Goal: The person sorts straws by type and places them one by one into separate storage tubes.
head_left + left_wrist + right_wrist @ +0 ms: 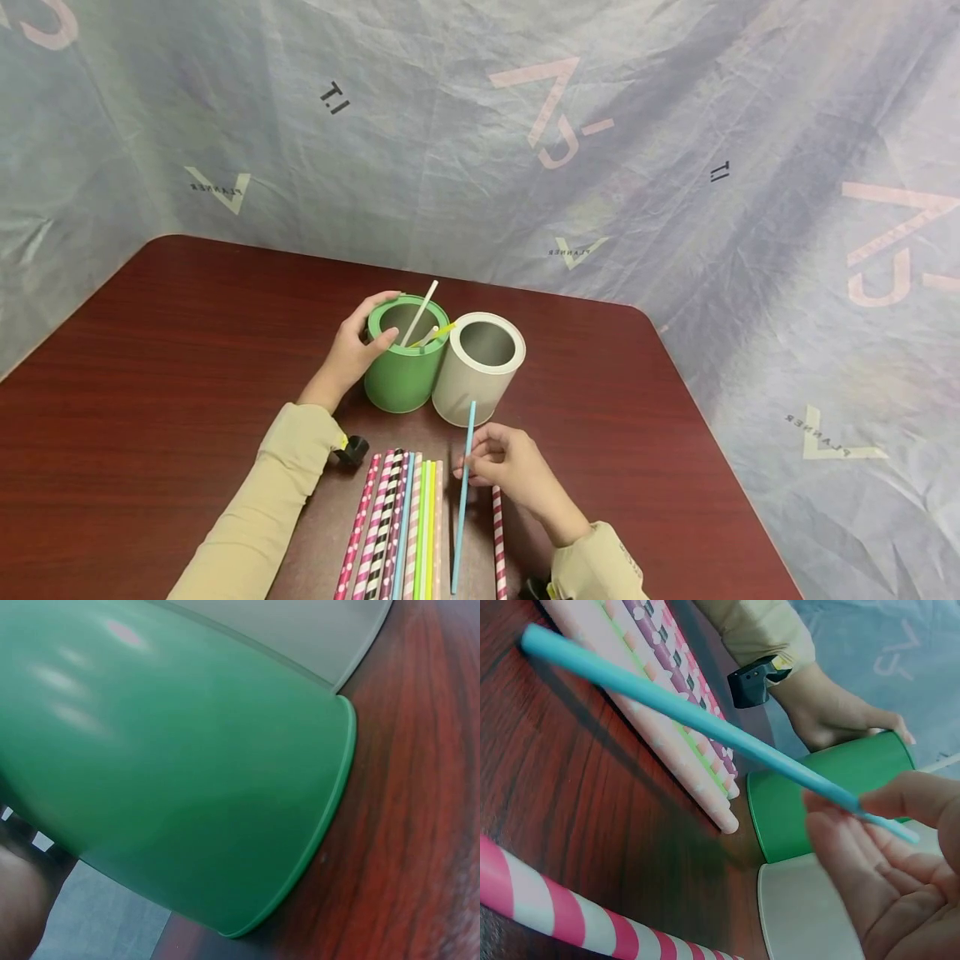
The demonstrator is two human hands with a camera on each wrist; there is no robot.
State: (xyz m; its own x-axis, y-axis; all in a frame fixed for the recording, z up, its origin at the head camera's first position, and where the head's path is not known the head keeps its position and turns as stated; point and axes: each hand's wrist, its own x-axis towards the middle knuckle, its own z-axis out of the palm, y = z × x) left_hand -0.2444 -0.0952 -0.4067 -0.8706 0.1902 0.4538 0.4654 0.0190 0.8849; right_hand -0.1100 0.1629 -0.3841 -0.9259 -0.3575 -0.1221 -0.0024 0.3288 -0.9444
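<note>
My right hand (513, 467) pinches a blue paper straw (463, 508) between thumb and fingers, lifted over the table in front of the cans; in the right wrist view the straw (697, 716) slants across the picture. My left hand (352, 350) grips the green can (402, 383) at its left side, thumb over the rim. Inside that can stand a white straw (420, 312), a yellow straw (442, 331) and another short pale end. Touching it on the right is a white can (468, 387), its opening dark with no straw showing.
A row of several patterned and plain straws (390, 525) lies side by side on the dark red table (187, 375). A red-and-white striped straw (498, 533) lies apart, under my right wrist. A grey printed curtain (450, 167) hangs behind the table.
</note>
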